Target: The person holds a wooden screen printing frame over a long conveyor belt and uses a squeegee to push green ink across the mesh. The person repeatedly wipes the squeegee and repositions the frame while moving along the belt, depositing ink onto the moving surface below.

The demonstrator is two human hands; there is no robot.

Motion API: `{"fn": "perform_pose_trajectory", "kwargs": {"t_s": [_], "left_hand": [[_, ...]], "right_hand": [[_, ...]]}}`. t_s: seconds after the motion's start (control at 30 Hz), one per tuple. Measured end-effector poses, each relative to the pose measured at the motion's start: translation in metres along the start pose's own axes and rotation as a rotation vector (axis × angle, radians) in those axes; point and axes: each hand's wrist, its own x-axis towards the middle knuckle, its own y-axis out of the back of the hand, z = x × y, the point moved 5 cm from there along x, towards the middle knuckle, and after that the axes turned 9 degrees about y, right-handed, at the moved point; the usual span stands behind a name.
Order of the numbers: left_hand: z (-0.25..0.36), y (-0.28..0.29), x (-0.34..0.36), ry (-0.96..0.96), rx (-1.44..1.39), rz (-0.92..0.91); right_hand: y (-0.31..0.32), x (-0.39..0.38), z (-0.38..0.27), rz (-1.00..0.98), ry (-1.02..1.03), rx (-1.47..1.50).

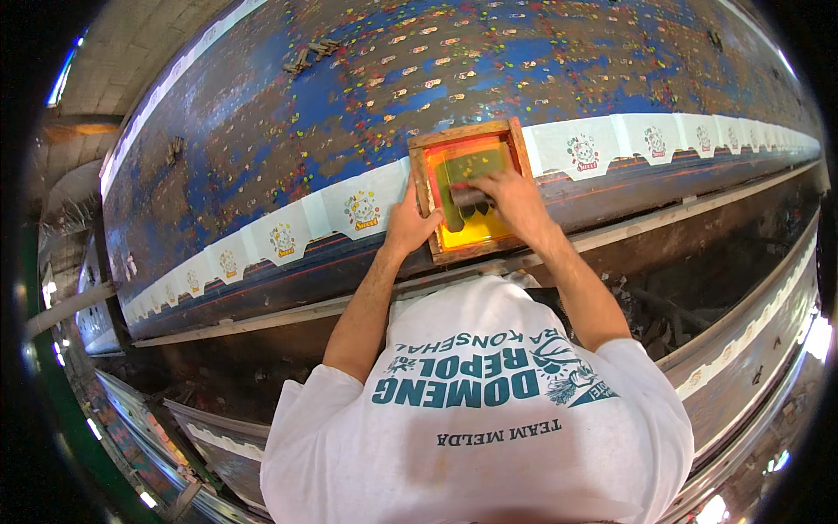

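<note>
A wooden-framed screen (515, 140) with a yellow, red and dark green mesh lies over a row of white printed pieces (362, 218) along the long table's near edge. My left hand (410, 223) grips the screen's left side, fingers wrapped on the wood. My right hand (515, 201) is closed on a dark squeegee (467, 196), which rests on the mesh amid dark ink. The squeegee's far side is partly under my fingers. The white pieces on either side of the screen carry small colourful printed designs.
The long paint-spattered table (244, 122) curves across the view, with small offcuts (305, 57) on it. A rail (236, 329) runs along its near edge. A dark gap separates it from another bench (742, 349) at lower right. A pipe (65, 310) stands out at left.
</note>
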Motion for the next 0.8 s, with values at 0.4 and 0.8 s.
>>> {"fn": "perform_pose_trajectory", "kwargs": {"t_s": [0.4, 0.8], "left_hand": [[-0.004, -0.002, 0.004, -0.049, 0.031, -0.021], [-0.005, 0.000, 0.003, -0.017, 0.026, -0.068]], "right_hand": [[0.014, 0.017, 0.011, 0.028, 0.015, 0.046], [0.003, -0.002, -0.008, 0.076, -0.038, 0.070]]}}
